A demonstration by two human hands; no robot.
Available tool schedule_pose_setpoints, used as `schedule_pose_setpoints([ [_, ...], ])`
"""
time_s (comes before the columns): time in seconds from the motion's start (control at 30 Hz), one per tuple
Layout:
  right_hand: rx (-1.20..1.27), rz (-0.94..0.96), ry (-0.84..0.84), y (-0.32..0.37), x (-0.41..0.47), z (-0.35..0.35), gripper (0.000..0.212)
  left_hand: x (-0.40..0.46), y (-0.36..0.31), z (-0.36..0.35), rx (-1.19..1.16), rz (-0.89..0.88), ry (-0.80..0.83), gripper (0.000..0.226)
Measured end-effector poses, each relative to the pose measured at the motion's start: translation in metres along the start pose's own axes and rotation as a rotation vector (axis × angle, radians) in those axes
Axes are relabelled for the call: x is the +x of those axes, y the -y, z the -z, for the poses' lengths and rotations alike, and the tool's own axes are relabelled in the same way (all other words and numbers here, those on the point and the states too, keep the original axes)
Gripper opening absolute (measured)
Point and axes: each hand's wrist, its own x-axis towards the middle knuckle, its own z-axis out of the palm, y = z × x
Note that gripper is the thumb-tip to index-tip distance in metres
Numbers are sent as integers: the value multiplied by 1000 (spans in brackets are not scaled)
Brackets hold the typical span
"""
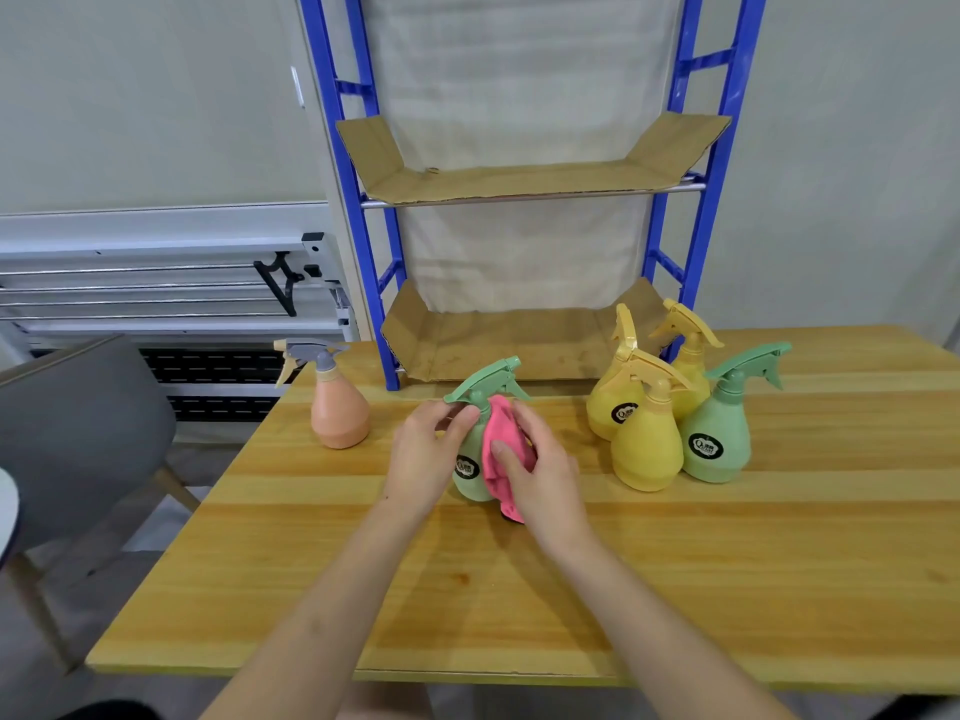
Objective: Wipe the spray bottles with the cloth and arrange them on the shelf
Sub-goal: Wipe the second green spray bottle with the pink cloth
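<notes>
Between both hands (488, 459), pink cloth (498, 449) wraps a pale-green spray bottle (470, 472).

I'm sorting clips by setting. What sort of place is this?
Probably a plain workroom or staging room, not a home kitchen: a wooden table against bare walls, a blue metal shelf rack lined with cardboard, and a folded metal frame leaning nearby.

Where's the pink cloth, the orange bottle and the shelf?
pink cloth (497, 445): head view, its middle fold.
orange bottle (340, 414): head view, its round body.
shelf (519, 180): head view, upper cardboard board.
</notes>
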Motion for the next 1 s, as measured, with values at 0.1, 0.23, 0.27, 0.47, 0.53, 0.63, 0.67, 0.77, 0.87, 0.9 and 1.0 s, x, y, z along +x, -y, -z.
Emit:
schedule_pose_setpoints([
  [0.1,-74,132,37,1,3,-5,51,0,-1,-2,30,-21,-7,15],
  [0.23,-126,157,-2,3,3,-11,50,-1,-4,-6,93,-46,-19,21],
  [0.27,-163,164,-8,3,4,-10,50,0,-4,-7,117,-45,-27,27],
  [0.47,-361,-20,180,-10,5,7,44,8,-1,-3,311,-31,-47,41],
  [0.53,-394,-38,216,-15,2,9,44,8,0,-1,362,-37,-52,43],
  [0.63,-336,-47,160,-13,-2,5,47,7,4,1,324,-48,-62,41],
  [0.67,-307,-39,122,-9,-3,1,47,6,5,0,304,-50,-67,40],
  [0.77,-246,76,10,5,-3,-13,48,5,6,-2,292,-70,-75,39],
  [0.87,-181,182,-40,12,7,-21,47,5,6,-3,280,-78,-70,35],
  [0.9,-176,189,-31,10,9,-21,46,6,7,-2,273,-79,-66,34],
  [1.0,-231,135,67,1,14,-14,40,7,6,-4,279,-82,-61,33],
])
